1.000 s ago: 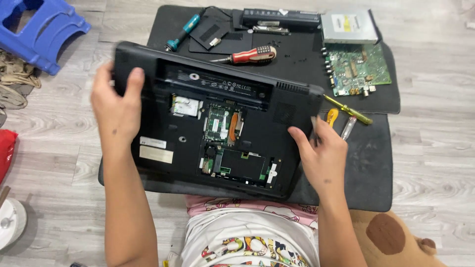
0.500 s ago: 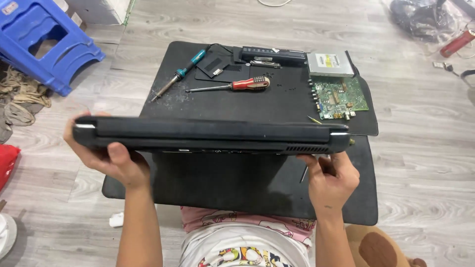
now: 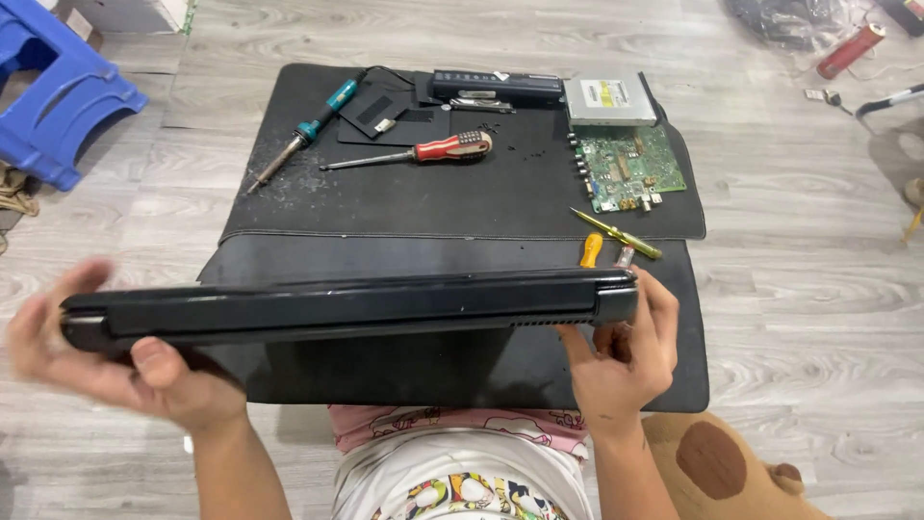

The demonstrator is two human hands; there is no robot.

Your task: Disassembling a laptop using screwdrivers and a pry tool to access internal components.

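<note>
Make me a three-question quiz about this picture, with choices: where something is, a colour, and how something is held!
1. Where is the green circuit board?
A. on the black mat
B. on the blue stool
C. in a hand

2. What colour is the big screwdriver's handle?
A. blue
B. red
C. white

3. How is the laptop held?
A. flat on the mat
B. by one hand
C. edge-on, by both hands

Answers: 1 A, it lies at the mat's far right. 2 B, red grip. 3 C, left hand and right hand grip its ends.

a home floor used as a repair spot: grey wood-look floorboards (image 3: pixel 789 318), a black work mat (image 3: pixel 462 193), screwdrivers, a circuit board (image 3: pixel 630 166), a blue plastic stool (image 3: pixel 58 87).
</note>
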